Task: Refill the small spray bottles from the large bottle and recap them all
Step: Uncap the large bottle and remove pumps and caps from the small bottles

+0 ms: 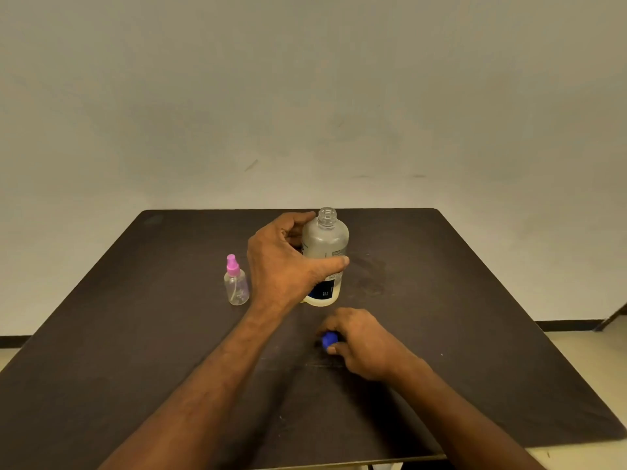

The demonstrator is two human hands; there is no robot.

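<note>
Dark brown and matte, a broad square table [135,351] with rounded far corners fills the lower half of the view, set close to a plain off-white wall [305,96]. A faint smudged patch shows on its surface just right of the bottle.

Near the middle of the far half stands the large clear plastic bottle [327,239], upright, its threaded neck uncapped, with a pale label and a dark blue panel low on its front. It looks partly full of clear liquid, though the level is hard to read.

Wrapped round the bottle's body from the left is the left hand [283,262], thumb across the near side over the label and fingers curled behind.

Closer to the person and slightly right of the bottle, the right hand [361,340] is low over the tabletop, its fingertips pinching a small blue cap [328,340]; whether the cap touches the table cannot be told.

Just left of the left hand, apart from it, stands a small clear spray bottle [236,286] with a pink pump top, upright, capped and seemingly empty.
</note>
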